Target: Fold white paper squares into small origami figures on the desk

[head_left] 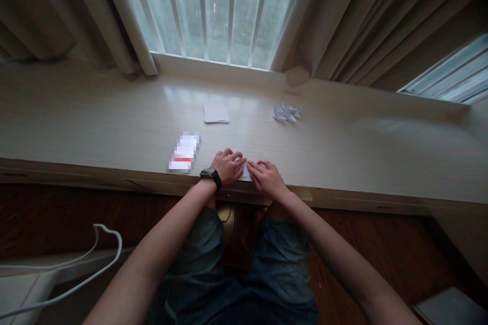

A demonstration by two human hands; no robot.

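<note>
White paper [246, 170] sits between your two hands at the ledge's near edge.
In the head view, your left hand [229, 166] and right hand [267, 179] bring bent fingers together on the paper from either side; whether they pinch it or only press it, you cannot tell from here. The pale ledge [343, 152] lies under it, probably to give your fingertips something firm to push against, and working close to your knees likely spares your arms a reach. A stack of paper [216, 111] lies flat beyond your left hand, seemingly near enough to draw from. The folded paper pieces [286, 111] sit clustered farther right, apart from the stack, perhaps so the two don't mix. A pixelated, phone-like object [185, 152] rests left of your watch [209, 173], clear of your fingers.
</note>
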